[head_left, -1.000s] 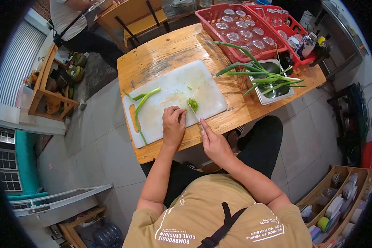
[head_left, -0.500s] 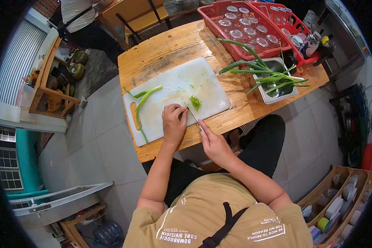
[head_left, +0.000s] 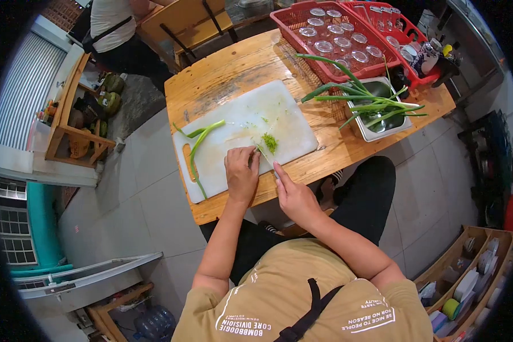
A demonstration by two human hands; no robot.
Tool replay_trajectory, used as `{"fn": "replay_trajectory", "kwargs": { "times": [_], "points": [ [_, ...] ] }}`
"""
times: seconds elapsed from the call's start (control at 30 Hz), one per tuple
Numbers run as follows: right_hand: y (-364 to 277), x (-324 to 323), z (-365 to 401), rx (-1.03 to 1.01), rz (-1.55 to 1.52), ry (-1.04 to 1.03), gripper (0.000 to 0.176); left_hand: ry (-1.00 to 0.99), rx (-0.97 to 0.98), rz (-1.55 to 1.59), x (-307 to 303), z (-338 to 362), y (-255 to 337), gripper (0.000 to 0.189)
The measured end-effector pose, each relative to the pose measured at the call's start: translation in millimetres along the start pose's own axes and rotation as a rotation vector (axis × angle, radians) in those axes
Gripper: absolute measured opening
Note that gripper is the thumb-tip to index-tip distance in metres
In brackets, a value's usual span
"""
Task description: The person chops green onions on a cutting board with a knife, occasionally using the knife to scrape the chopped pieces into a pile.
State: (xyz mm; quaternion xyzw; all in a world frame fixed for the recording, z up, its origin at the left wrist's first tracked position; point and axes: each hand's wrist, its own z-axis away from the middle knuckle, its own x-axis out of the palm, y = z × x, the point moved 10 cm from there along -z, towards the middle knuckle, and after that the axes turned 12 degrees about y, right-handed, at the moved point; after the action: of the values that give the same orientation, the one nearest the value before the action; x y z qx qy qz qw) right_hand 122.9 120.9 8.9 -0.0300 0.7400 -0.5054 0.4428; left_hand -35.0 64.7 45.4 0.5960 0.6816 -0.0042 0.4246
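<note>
A white cutting board (head_left: pixel 228 125) lies on the wooden table. My left hand (head_left: pixel 242 171) rests at its near edge with fingers curled together around a bit of green onion, mostly hidden under the fingertips. In my right hand (head_left: pixel 295 196) is a knife (head_left: pixel 266 156), its blade pointing up and left, close beside the left fingertips. A small heap of chopped green onion (head_left: pixel 269 143) sits just beyond the blade. On the board's left part lies a longer green onion stalk (head_left: pixel 198 142), its lower end near the board's edge.
Long green onions (head_left: pixel 370 102) lie across a metal container (head_left: pixel 402 126) at the table's right. Behind it stand a red basket (head_left: pixel 285 24) of upturned glasses and another red basket (head_left: pixel 428 77). A person (head_left: pixel 113 28) is at the upper left, near a yellow chair (head_left: pixel 191 25).
The view has shifted slightly. The knife blade is tilted a little differently beside my left fingertips. The person at the upper left has moved further into view.
</note>
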Motion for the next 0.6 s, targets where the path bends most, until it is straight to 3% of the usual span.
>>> {"fn": "replay_trajectory", "kwargs": {
  "times": [0.17, 0.6],
  "points": [
    [4, -9, 11, 0.001, 0.025, -0.018, 0.058, 0.012, 0.030, -0.016, 3, 5, -1, 0.010],
    [2, -17, 7, 0.096, -0.281, -0.002, 0.053, -0.010, 0.004, 0.004, 6, 3, -1, 0.010]
  ]
}}
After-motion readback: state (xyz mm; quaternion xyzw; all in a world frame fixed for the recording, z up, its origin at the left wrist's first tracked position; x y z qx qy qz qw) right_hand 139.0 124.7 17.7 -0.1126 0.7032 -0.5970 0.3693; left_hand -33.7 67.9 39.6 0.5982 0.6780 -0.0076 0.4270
